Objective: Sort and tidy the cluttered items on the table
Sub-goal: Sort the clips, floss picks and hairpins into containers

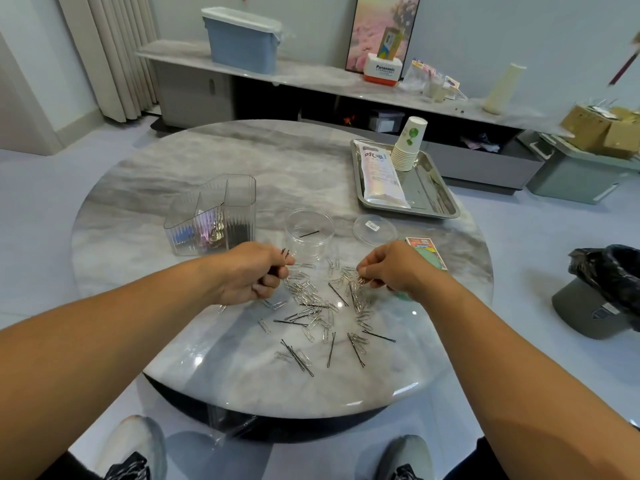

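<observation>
Both hands are over a round marble table (145, 188), working a scatter of paper clips (313, 308) mixed w/ black bobby pins (298, 357).

Left hand (247, 273) is curled tight, holding a small bunch of bobby pins — their dark tips stick up just past the knuckles, near the index finger. Right hand (393, 268) has its fingertips pinched on a paper clip at the top of the pile; fingers bent, thumb side facing the other hand.

Between the two hands and just beyond them stands a clear round jar (309, 233), open, w/ one bobby pin lying inside. Its lid (374, 229) sits flat beyond the right hand. Beyond the left hand is a clear divided organizer (216, 216) w/ a few small items in its compartments; can't tell what they are.

Under and behind the right hand — a small card box (424, 244) and something green, mostly hidden. Farther out past the right hand, a metal tray (438, 199) holds a foil pouch (381, 178) and a stack of paper cups (408, 147).

Most loose clips and pins lie nearer the person than both hands.
</observation>
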